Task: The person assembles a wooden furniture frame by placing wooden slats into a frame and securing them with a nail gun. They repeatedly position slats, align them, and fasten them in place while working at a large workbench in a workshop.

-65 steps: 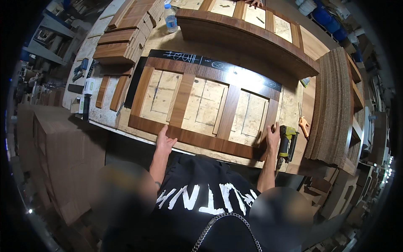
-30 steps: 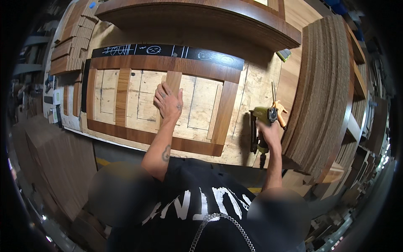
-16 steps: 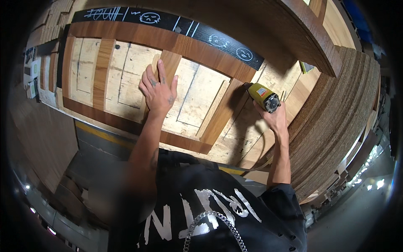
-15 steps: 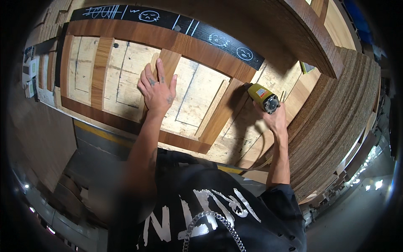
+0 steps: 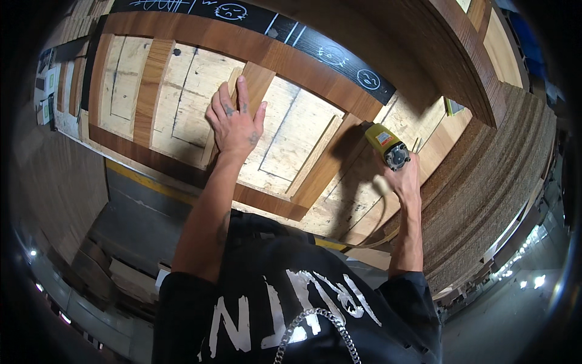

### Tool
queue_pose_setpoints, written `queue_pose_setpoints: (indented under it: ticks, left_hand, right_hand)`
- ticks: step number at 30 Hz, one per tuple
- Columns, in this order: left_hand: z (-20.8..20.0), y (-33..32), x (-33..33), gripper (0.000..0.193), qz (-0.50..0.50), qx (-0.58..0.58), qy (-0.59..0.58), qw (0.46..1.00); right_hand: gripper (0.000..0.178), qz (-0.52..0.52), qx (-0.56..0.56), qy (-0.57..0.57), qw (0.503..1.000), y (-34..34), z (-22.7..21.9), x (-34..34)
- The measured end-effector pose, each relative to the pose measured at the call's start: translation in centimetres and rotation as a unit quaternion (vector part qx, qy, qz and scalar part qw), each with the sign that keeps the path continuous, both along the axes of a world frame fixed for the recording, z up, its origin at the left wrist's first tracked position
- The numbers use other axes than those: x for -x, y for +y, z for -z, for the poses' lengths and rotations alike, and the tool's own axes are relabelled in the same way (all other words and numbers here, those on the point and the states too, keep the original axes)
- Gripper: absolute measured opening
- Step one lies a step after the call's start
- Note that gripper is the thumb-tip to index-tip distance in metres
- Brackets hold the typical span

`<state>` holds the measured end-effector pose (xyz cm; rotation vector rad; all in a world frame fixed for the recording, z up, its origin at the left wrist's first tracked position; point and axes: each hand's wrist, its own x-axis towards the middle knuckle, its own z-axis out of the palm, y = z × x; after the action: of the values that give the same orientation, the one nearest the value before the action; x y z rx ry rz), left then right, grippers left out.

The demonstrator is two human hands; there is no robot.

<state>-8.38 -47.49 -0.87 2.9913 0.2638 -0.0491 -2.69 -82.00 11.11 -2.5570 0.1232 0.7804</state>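
A brown wooden frame point(image 5: 200, 33) with crosspieces lies on a pale, worn board point(image 5: 200, 85) marked with dark lines. My left hand point(image 5: 235, 124) rests flat on the middle crosspiece point(image 5: 259, 82), fingers stretched out and pointing away from me. Beside that crosspiece runs a thin pale strip point(image 5: 209, 145), partly under the hand. My right hand point(image 5: 403, 179) is closed round the handle of a yellow air nail gun point(image 5: 383, 141). Its nose points at the upper end of the right end piece point(image 5: 327, 161); whether it touches the wood cannot be made out. Another thin strip point(image 5: 315, 155) lies along that piece.
A black strip point(image 5: 254, 21) with white doodles borders the frame's far side. Stacked brown boards point(image 5: 485, 176) rise close to my right arm. A large dark panel point(image 5: 451, 45) overhangs at the far right. An air hose point(image 5: 382, 209) loops below the gun.
The whole view has shifted slightly, with the frame sitting a little higher and further right. Both hands keep about the same places on the frame and the gun.
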Motion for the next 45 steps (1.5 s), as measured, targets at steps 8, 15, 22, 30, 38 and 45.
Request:
queue_pose_setpoints:
  ticks: [8, 15, 22, 30, 38, 45]
  left_hand:
    - [0.1, 0.1, 0.2, 0.075, 0.002, 0.0, -0.011, 1.0]
    - [0.4, 0.2, 0.3, 0.074, -0.006, 0.008, 0.007, 1.0]
    - [1.2, 0.4, 0.2, 0.076, -0.009, 0.013, -0.035, 0.999]
    - [1.2, 0.5, 0.4, 0.075, -0.007, 0.006, -0.063, 0.998]
    - [-0.3, 0.2, 0.6, 0.077, -0.025, 0.025, -0.034, 0.999]
    - [1.0, 0.3, 0.5, 0.077, -0.024, 0.017, -0.054, 0.998]
  right_hand:
    - [0.029, -0.021, -0.021, -0.009, 1.0, 2.0, -0.4, -0.7]
    - [0.029, -0.045, -0.024, -0.046, 0.998, 0.6, 1.0, 3.6]
    - [0.038, 0.043, -0.084, 0.065, 0.993, 1.3, -1.7, 17.5]
    - [0.034, -0.002, -0.082, 0.085, 0.993, 3.5, -0.9, 24.4]
    - [0.032, -0.011, -0.055, 0.085, 0.995, 4.8, -0.9, 24.8]
    - [0.027, -0.024, -0.055, 0.058, 0.996, 5.0, -1.0, 24.7]
